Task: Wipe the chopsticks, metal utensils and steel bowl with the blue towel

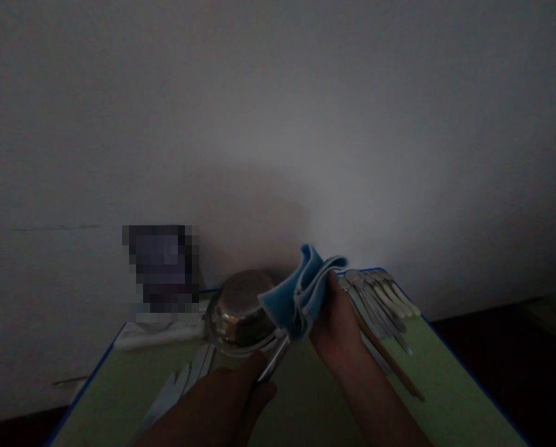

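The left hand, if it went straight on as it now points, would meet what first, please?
Probably the blue cloth, held by the right hand at the far end of the metal handle in the left hand, though depth is unclear.

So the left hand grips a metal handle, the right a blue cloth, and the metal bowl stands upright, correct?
Not quite: the head view shows the metal bowl upside down, base up. The left hand does grip a metal handle and the right hand a blue cloth.
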`<state>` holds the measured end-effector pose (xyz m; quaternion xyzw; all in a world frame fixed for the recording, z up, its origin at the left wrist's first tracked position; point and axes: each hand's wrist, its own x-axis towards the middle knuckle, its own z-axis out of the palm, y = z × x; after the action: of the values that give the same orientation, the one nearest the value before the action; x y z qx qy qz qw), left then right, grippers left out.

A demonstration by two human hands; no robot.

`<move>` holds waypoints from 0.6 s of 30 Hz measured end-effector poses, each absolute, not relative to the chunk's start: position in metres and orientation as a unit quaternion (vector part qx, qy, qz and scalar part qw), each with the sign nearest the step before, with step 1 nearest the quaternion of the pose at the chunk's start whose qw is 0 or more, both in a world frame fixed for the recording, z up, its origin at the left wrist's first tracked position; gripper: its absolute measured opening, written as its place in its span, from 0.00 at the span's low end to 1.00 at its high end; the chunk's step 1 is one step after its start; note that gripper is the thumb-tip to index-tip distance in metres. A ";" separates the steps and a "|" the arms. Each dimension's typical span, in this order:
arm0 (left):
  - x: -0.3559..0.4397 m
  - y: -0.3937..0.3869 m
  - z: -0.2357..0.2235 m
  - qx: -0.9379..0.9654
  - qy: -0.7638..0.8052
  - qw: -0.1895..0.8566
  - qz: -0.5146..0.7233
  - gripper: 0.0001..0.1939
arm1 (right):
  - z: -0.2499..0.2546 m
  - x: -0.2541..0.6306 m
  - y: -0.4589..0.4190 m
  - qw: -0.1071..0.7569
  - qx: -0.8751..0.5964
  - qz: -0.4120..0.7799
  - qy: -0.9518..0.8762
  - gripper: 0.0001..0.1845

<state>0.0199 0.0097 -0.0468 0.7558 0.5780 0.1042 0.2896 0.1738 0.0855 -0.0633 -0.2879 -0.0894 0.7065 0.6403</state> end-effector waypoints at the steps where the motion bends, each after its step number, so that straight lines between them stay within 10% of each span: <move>1: 0.019 0.011 -0.046 0.760 0.575 0.291 0.083 0.14 | -0.068 0.174 0.088 0.646 -0.262 0.711 -0.093 0.14; 18: 0.013 0.013 -0.033 0.753 0.597 0.245 0.129 0.17 | -0.094 0.212 0.112 0.723 -0.019 0.664 -0.189 0.16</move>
<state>0.0129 0.0127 -0.0332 0.7532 0.5969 0.1286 0.2446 0.2123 0.1120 -0.0941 -0.0186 -0.1893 0.6645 0.7227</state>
